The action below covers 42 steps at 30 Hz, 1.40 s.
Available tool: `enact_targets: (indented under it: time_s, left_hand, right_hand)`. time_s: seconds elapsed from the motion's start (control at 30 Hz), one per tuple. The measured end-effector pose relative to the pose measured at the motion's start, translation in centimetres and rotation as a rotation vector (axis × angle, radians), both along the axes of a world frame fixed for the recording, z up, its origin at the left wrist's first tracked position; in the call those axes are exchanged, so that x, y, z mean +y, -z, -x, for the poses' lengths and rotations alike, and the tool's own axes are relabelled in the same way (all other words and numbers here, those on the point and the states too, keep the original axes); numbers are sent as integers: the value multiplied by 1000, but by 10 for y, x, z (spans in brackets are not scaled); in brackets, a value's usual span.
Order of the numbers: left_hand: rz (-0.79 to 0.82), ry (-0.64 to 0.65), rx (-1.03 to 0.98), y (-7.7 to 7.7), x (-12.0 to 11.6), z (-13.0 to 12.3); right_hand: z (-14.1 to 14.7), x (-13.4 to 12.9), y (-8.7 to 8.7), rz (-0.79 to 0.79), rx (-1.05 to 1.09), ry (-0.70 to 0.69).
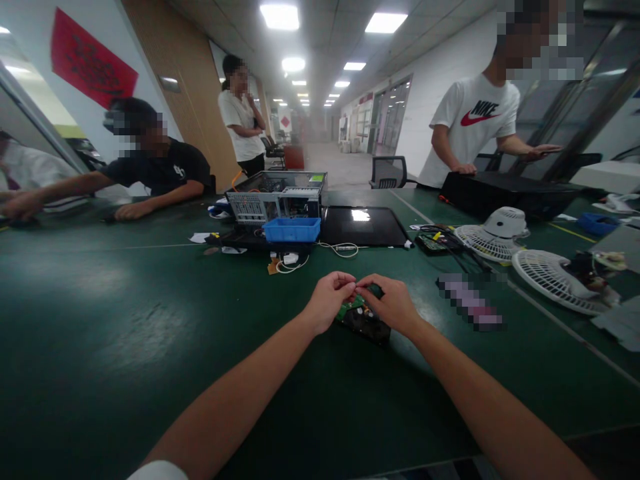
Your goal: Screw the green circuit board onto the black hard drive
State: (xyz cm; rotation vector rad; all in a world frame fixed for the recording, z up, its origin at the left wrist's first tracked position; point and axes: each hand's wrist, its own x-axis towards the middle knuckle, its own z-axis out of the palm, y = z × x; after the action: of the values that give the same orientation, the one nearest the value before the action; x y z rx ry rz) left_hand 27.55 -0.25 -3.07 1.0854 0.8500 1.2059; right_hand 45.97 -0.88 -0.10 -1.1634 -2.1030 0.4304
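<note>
Both of my hands meet above a small black device with a green circuit board [367, 323] on the green tabletop. The fingers of my left hand [330, 299] are pinched together at the board's upper left. My right hand [393, 303] pinches at the same spot, its fingertips touching those of the left. Whatever lies between the fingertips is too small to make out. Part of the board is hidden under my hands; its black lower part shows between the wrists.
Beyond my hands stand an open computer case [275, 200], a blue bin [293, 230] and a flat black panel [365, 227]. White fan parts [493, 233] and cables lie to the right. One person [473, 127] stands at right, another [243, 120] behind; a person [155, 160] sits left.
</note>
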Motion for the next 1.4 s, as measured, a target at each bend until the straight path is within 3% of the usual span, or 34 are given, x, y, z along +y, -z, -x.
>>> enact_targets:
  time_s: [0.3,0.43,0.57,0.67,0.83,1.0,1.4]
  left_hand:
    - [131,-42,-26,-4,-4,-2]
    - [86,-33,0,-9,-3,-1]
    - [-214,-139,411,-14,-10,16]
    - [-447,-184,726,-8,-24,37]
    - [-531,-90,1001,17,-48,60]
    - [-528,-14,1107,30,-50,56]
    - [-603,-3,1191,35,-38,46]
  right_hand:
    - [-3,2,3,-5,-54,-54]
    - [-7,7,5,-78,-81,-33]
    - [-14,15,8,-77,-194,86]
    - [-18,23,11,-13,-314,103]
    - [-16,34,12,17,-361,82]
    - [-7,42,10,52,-358,38]
    - [9,47,18,27,-417,40]
